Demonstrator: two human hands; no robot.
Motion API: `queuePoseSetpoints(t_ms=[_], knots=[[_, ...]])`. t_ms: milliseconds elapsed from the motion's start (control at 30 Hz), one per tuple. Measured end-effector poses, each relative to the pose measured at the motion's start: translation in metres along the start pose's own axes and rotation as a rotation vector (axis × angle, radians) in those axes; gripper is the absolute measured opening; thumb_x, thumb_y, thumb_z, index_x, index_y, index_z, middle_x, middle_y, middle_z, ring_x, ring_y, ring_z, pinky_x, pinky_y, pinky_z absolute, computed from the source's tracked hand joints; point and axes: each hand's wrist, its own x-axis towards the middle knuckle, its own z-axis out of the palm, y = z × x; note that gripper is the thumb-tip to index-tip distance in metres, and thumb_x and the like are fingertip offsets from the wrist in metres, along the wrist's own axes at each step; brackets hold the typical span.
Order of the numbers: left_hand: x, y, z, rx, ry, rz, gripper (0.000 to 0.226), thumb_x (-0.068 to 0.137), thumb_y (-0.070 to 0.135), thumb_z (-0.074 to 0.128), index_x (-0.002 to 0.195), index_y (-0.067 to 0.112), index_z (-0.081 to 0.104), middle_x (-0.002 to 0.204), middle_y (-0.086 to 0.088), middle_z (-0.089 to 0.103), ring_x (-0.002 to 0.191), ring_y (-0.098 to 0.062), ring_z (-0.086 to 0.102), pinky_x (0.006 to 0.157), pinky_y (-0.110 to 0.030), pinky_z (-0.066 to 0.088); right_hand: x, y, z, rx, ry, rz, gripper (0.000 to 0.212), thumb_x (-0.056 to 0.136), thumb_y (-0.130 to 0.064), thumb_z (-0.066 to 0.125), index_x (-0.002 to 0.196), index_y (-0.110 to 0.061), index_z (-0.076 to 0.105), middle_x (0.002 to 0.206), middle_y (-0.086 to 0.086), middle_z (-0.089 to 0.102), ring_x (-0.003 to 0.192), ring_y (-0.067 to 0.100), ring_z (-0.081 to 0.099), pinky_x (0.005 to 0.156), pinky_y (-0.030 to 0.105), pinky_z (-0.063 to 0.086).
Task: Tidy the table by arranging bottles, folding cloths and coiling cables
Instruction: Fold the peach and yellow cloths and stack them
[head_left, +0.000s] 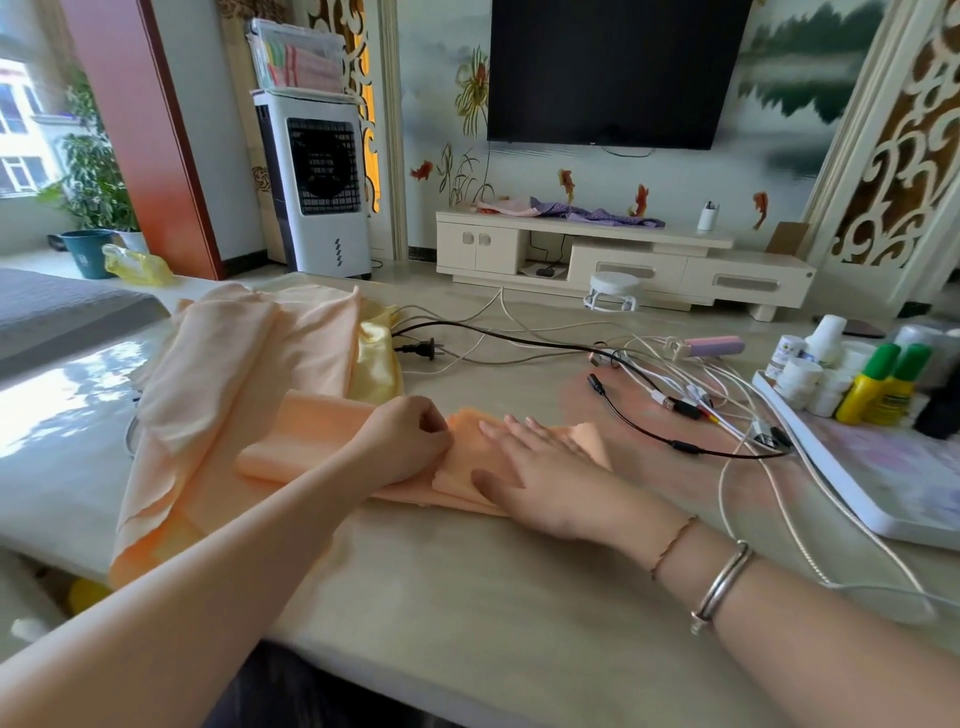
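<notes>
Beige stone makes up the counter (467, 597), which carries everything under the hands. The pale peach cloth (234, 364) lies in loose folds beyond and to the left of the left hand's fingers, with a shiny yellow cloth (376, 353) tucked against its right edge. Nearer, an orange cloth (311, 431) lies partly folded into a strip directly beneath both hands. The white tray (883, 483) sits well to the right of the right fingers, holding two yellow bottles (878, 389) with green caps and a cluster of white bottles (810, 374) at its far end. A tangle of white cables (675, 364) spreads beyond and to the right of the right fingers, reaching the tray's edge. A black cable (519, 340) runs across them from its plug (421, 349), which lies beyond the left fingers, just beside the yellow cloth. A second black lead (675, 444) curves near the right fingertips. A lilac power bank (714, 345) rests among the white cables.

The left hand (405, 436) has its fingers curled, pinching a fold of the orange cloth. The right hand (540, 467) lies flat, fingers (519, 431) straight and spread, pressing the same cloth down onto the counter just beside the left hand. A silver bangle (722, 587) and a thin cord circle the right wrist.
</notes>
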Motion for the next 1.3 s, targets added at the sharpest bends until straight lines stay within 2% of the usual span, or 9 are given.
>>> queuePoseSetpoints(t_ms=[233,367,467,667,767,933,1067,1133,1300], knots=[[-0.02,-0.047,-0.058,0.381,0.352,-0.077,0.028,0.088,0.03,0.057,0.113,0.017,0.054,0.117,-0.006,0.05,0.109,-0.031,0.048,0.087,-0.038,0.042,0.0,-0.012,0.007,-0.075,-0.017,0.007,0.064,0.091,-0.069,0.021,0.148,-0.049,-0.002,0.159,-0.01,-0.019,0.146,0.023,-0.018,0.116,0.054,-0.009],[-0.033,-0.073,-0.086,0.481,0.272,-0.392,0.058,0.085,0.052,0.057,0.118,0.004,0.054,0.11,-0.012,0.056,0.104,-0.031,0.053,0.079,-0.036,0.043,-0.002,-0.014,0.006,-0.093,-0.025,-0.007,0.066,0.091,-0.069,0.02,0.149,-0.046,-0.002,0.158,-0.015,-0.019,0.146,0.022,-0.019,0.114,0.058,-0.008],[-0.035,-0.072,-0.088,0.332,0.164,-0.475,0.056,0.083,0.055,0.06,0.105,0.003,0.061,0.088,-0.008,0.057,0.085,-0.024,0.054,0.071,-0.029,0.041,-0.002,-0.015,0.004,-0.08,-0.046,-0.008,0.068,0.091,-0.07,0.021,0.149,-0.046,-0.002,0.158,-0.017,-0.018,0.146,0.021,-0.019,0.112,0.06,-0.009],[-0.05,-0.051,-0.07,0.087,0.181,-0.382,0.029,0.089,0.028,0.061,0.106,0.005,0.064,0.105,-0.017,0.064,0.097,-0.034,0.06,0.081,-0.041,0.044,-0.001,-0.014,0.002,-0.055,-0.075,-0.012,0.073,0.087,-0.074,0.023,0.15,-0.045,-0.002,0.159,-0.016,-0.015,0.146,0.022,-0.019,0.112,0.061,-0.01],[-0.052,-0.021,-0.071,-0.491,0.228,-0.223,0.009,0.087,0.011,0.062,0.096,0.01,0.062,0.095,-0.009,0.064,0.096,-0.027,0.062,0.077,-0.041,0.052,-0.001,-0.012,0.003,-0.037,-0.067,-0.014,0.075,0.085,-0.077,0.023,0.149,-0.047,-0.001,0.158,-0.018,-0.014,0.146,0.022,-0.02,0.111,0.061,-0.011],[-0.042,0.04,-0.069,-0.908,0.138,-0.153,0.037,0.081,0.003,0.069,0.114,0.008,0.053,0.104,-0.015,0.065,0.083,-0.024,0.067,0.058,-0.031,0.059,-0.001,-0.013,0.002,-0.067,-0.022,-0.043,0.07,0.085,-0.073,0.028,0.148,-0.048,0.008,0.159,-0.019,-0.002,0.148,0.021,-0.008,0.113,0.06,-0.001],[-0.039,0.058,-0.023,-0.815,-0.013,-0.066,0.039,0.08,0.004,0.072,0.114,0.012,0.053,0.099,-0.012,0.065,0.073,-0.022,0.063,0.055,-0.028,0.05,-0.002,0.004,-0.01,0.645,0.291,0.002,0.034,0.087,-0.022,0.044,0.116,-0.024,0.061,0.118,-0.002,0.062,0.119,0.021,0.052,0.101,0.03,0.035],[-0.041,0.059,-0.004,-0.634,-0.103,0.031,0.038,0.084,0.009,0.068,0.118,0.02,0.055,0.101,-0.005,0.07,0.074,-0.017,0.062,0.062,-0.025,0.047,-0.003,0.026,-0.019,0.952,0.44,0.18,0.019,0.09,-0.011,0.05,0.093,-0.012,0.069,0.094,0.007,0.07,0.092,0.026,0.064,0.085,0.039,0.048],[-0.051,0.064,0.03,-0.423,-0.179,0.292,0.029,0.092,0.014,0.058,0.12,0.022,0.058,0.105,0.002,0.072,0.081,-0.007,0.063,0.069,-0.021,0.046,-0.019,0.06,-0.038,1.118,0.226,0.403,0.046,0.096,-0.056,0.037,0.094,-0.014,0.057,0.08,0.009,0.063,0.072,0.026,0.063,0.062,0.034,0.05]])
